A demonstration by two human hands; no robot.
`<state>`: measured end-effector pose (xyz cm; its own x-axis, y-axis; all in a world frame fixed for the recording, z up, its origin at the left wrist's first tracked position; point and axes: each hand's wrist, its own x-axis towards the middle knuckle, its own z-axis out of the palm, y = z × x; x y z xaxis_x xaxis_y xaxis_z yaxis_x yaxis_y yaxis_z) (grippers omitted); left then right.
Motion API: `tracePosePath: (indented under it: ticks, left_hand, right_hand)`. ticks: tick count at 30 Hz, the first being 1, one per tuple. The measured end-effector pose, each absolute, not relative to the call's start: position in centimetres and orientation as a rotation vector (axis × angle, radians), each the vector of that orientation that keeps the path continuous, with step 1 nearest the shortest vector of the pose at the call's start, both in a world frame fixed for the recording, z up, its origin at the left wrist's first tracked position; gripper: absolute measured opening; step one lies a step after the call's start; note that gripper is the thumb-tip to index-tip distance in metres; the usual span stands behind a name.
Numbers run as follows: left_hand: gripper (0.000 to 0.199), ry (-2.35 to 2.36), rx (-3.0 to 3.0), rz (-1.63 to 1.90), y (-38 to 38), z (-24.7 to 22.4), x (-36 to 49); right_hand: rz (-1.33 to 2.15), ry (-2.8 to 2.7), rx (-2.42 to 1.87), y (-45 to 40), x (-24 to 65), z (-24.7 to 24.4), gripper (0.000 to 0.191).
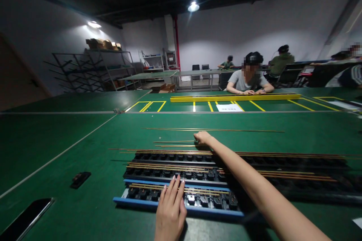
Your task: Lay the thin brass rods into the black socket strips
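Observation:
My left hand (pixel 171 209) lies open over the nearest black track with blue edges (pixel 209 209), fingers stretched out across its brass rods (pixel 141 186). Farther out, my right hand (pixel 203 138) is closed on the end of a thin brass rod (pixel 174 142), just above the green table. Another short rod (pixel 169 146) lies right below it. Behind the nearest track are more black tracks (pixel 166 173) with brass and copper-coloured rods along them. Long thin rods (pixel 226 130) lie on the table beyond my right hand. My right forearm hides part of the tracks.
A small black part (pixel 80 179) and a phone (pixel 26 218) lie at left. Across the green table (pixel 85 150), a person in grey (pixel 249 81) sits at a long yellow rail (pixel 234 98), near a white paper (pixel 229 108). Shelves (pixel 110 66) stand at back left.

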<state>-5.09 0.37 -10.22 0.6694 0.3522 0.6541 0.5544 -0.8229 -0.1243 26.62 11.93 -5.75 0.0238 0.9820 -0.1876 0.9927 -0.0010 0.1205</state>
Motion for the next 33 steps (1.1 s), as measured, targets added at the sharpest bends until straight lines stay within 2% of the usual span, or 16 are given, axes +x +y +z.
tracePosePath:
  ticks: [5,12,22,33]
  left_hand:
    - [0.058,-0.741,-2.568,-0.897,0.1,-10.0,-5.1]
    - [0.058,-0.736,-2.544,-0.789,0.0,-9.6,-5.4]
    - [0.059,-0.811,-2.645,-0.933,-0.1,-9.1,-6.1]
    - [0.06,-0.917,-2.492,-0.912,4.8,-1.5,-3.9]
  right_hand:
    - [-0.054,2.133,2.137,11.4,26.7,-4.9,0.033]
    - [0.032,2.135,2.264,9.5,26.0,-3.9,0.043]
    - [0.155,2.1,2.362,5.8,24.4,-2.0,0.04]
    - [0.309,2.225,2.358,-2.1,23.2,0.4,0.05]
